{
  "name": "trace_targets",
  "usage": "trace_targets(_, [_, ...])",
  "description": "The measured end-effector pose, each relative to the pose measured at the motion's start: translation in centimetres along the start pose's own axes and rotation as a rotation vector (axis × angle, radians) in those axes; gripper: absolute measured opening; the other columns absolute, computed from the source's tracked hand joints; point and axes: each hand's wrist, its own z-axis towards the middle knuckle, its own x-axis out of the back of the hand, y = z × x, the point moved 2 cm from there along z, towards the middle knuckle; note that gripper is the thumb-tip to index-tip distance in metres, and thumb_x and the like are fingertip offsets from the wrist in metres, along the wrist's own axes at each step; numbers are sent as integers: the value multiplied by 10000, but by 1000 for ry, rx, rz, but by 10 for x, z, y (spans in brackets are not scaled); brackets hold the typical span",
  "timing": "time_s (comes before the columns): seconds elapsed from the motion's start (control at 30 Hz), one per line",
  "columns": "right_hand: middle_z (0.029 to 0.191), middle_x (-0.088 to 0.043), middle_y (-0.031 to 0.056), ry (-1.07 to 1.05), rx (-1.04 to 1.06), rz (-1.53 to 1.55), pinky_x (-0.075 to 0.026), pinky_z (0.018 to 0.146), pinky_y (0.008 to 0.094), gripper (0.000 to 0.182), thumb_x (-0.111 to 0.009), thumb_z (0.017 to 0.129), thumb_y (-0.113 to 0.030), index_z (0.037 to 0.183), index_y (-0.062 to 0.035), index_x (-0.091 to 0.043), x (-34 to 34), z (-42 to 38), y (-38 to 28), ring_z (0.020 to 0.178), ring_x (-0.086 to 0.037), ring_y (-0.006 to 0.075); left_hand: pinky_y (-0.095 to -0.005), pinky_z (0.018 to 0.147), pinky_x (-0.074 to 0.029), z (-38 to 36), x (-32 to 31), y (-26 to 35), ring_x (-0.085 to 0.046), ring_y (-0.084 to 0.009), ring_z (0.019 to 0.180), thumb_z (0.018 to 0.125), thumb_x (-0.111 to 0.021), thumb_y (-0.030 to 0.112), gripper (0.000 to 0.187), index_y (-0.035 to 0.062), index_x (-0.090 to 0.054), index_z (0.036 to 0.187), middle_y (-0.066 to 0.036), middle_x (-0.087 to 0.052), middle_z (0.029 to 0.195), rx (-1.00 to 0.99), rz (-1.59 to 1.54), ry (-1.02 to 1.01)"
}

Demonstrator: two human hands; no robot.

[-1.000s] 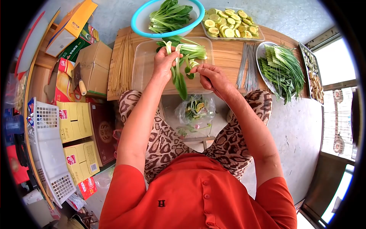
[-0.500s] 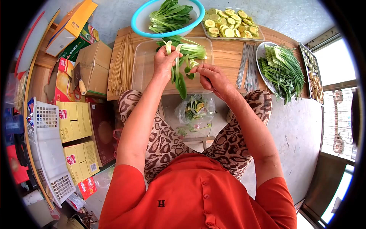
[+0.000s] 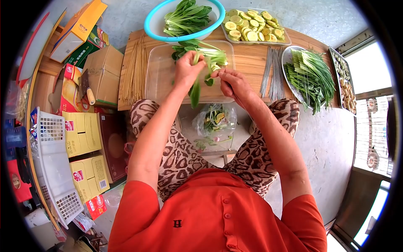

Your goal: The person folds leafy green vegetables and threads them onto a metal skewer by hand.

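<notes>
left hand [image 3: 189,69] gripping leaf [image 3: 194,95], tip hanging at near edge of tray [image 3: 161,77] | right hand [image 3: 236,82] pinching stems [image 3: 215,67] above tray | risk: leaf could be tearing if hands are pulling unevenly

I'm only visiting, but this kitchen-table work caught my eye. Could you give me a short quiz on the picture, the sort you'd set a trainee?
1. Multiple choice: what sits in the blue-rimmed basin?
A) round vegetable slices
B) leafy greens
C) cardboard boxes

2. True or false: in this view, the wooden skewers lie to the right of the clear plastic tray.

3. Fill in the blank: a long green leaf hangs below the person's ____ hand.

Key:
1. B.
2. False; they lie to its left.
3. Left.
</notes>
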Motion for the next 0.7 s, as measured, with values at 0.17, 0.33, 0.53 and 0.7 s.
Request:
trace_targets(0.17, [488, -398, -18, 61, 14, 26, -217, 381, 236, 225, -450, 955, -168, 977, -12, -611, 3, 5, 0, 399, -311, 72, -227, 663, -434, -8, -5, 11, -555, -54, 773, 850, -662, 151, 129, 56, -613, 924, 12, -628, 870, 91, -75, -146])
trace_targets(0.33, [484, -378, -23, 98, -2, -1, -245, 413, 219, 242, -432, 972, -184, 1024, -10, -591, 6, 3, -6, 413, -311, 74, -212, 556, -326, -7, 3, 16, -576, -90, 777, 961, -507, 327, 274, 72, -557, 1046, -39, -610, 952, 284, -208, -110])
trace_targets(0.53, [483, -403, -17, 50, 12, 36, -224, 374, 230, 235, -457, 957, -172, 983, 10, -603, 7, 3, -2, 394, -320, 71, -221, 555, -344, -4, 9, 13, -577, -113, 766, 968, -489, 315, 268, 71, -533, 1069, -43, -605, 953, 320, -264, -104])
trace_targets(0.7, [481, -383, -31, 8, -21, -30, -237, 398, 218, 234, -437, 970, -175, 1006, -7, -597, 2, -2, -7, 408, -313, 61, -224, 562, -373, 2, 18, -2, -570, -107, 750, 945, -543, 230, 213, 56, -532, 1067, -25, -594, 892, 357, -310, -75])
